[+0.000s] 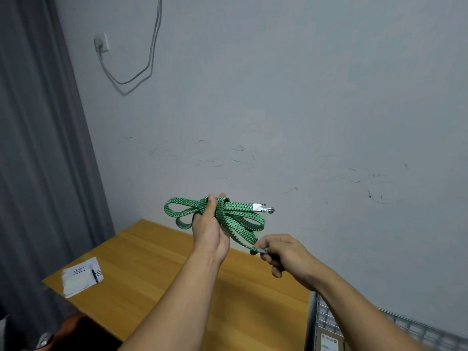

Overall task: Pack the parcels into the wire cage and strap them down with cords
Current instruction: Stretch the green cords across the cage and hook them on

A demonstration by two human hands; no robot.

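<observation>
- Filling most of the view, grey wall [304, 97], scuffed with dark marks low down.
- Grey curtain [33, 148] hangs down the left edge, beside the wall.
- Wooden table [157, 274] at lower centre, its far edge against the wall, below both forearms.
- Wire cage [326, 317] at bottom right, just beside the table's right end; only its top corner shows, partly hidden by the right forearm.
- Brown parcel [331, 343] with a white label sits inside the cage, at the bottom edge of the view.
- Left hand [210, 231] raised above the table, back of the hand to the camera, fingers and thumb wrapped round a bundled cord.
- Right hand [286, 254] lower and to the right, fingers curled, pinching one loose end of the same cord at its metal fitting.
- Green flat cord [240, 216], coiled in several loops, held in the air over the table; loops stick out left and right of the left hand, one strand runs down to the right hand.
- White paper [81, 277] lies near the table's left corner.
- White socket [101, 43] high on the wall, with a white cable [149, 62] looping from it up out of view.
- Metal hook [263, 207] on the cord's other end points right, free in the air.
- Dark pen [95, 274] rests on the paper.
</observation>
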